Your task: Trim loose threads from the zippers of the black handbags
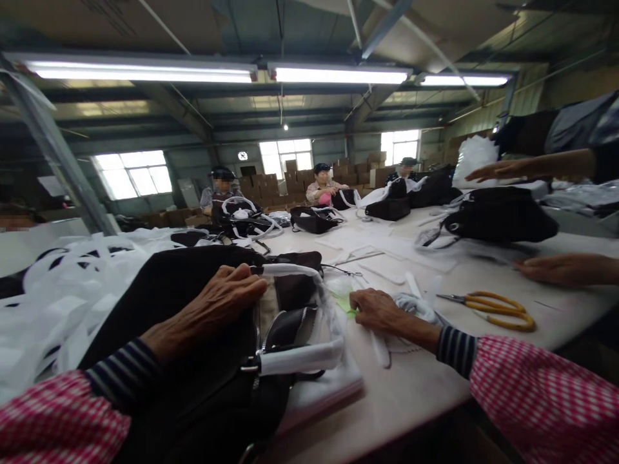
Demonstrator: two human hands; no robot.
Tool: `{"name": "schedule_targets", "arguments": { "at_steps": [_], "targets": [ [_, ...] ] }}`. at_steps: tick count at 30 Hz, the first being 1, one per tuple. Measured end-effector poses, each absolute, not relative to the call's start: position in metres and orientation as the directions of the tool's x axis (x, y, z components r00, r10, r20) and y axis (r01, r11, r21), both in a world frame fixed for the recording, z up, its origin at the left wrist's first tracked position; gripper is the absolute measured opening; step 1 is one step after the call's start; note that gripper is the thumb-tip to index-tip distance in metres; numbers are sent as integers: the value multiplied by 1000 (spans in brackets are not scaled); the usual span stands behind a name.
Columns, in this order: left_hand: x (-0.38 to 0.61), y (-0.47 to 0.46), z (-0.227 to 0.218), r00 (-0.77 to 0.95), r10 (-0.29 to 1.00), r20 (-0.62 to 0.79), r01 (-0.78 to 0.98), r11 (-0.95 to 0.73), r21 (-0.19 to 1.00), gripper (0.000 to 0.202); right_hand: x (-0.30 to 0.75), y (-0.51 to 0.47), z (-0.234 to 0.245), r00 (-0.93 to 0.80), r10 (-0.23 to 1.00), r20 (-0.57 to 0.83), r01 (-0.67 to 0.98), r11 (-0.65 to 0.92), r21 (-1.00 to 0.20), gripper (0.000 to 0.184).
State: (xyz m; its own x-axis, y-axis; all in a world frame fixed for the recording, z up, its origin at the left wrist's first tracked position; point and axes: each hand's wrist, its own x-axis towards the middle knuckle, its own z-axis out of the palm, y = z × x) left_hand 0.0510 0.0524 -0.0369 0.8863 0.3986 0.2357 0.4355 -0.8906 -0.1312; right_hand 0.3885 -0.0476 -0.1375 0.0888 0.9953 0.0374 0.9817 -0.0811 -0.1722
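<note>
- On the bench, black bag lies on its side L of centre, white-wrapped strap looping off it twd R.
- L hand: on bag, fingers curled by strap's far end; can't tell if gripping or just pressing.
- R hand: fingers bunched, pinching the green bit just beyond strap, as far as shows; tips partly hidden.
- To do it well, prob.: steady bag w/ L hand, light pinch w/ R, lift green bit clear of strap so nothing snags. Thin stuff likely creases if yanked.
- Scissors lie R of R hand, apart from it; blades point back twd the work, so mind the wrist.
- Materials: bag = dull, soft fabric, sagging; zip toothed, curved; ring shiny metal; strap wrap smooth, tube-like; green bit thin, filmy. White strips far L: flat, loopy, heaped.
</note>
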Motion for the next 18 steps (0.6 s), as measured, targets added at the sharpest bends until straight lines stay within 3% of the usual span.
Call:
{"name": "schedule_targets", "arguments": {
  "at_steps": [3,7,10,15,18],
  "targets": [
    [55,58,-37,876,437,204,462,-882,-96,28,391,-49,-136,90,992,87,966,-65,-251,30],
    [58,61,-41,787,617,16,603,-774,195,33,393,-50,-129,96,992,82,902,-52,-429,28],
    [59,56,-38,746,664,-50,637,-691,343,33,394,-50,-125,89,996,28,856,-63,-514,27],
    [65,52,-34,760,648,51,543,-676,498,38,392,-51,-127,45,999,23,919,-33,-393,27],
    [69,56,-39,770,636,58,560,-716,417,32,393,-52,-132,11,998,56,934,10,-358,28]
  ]
}}
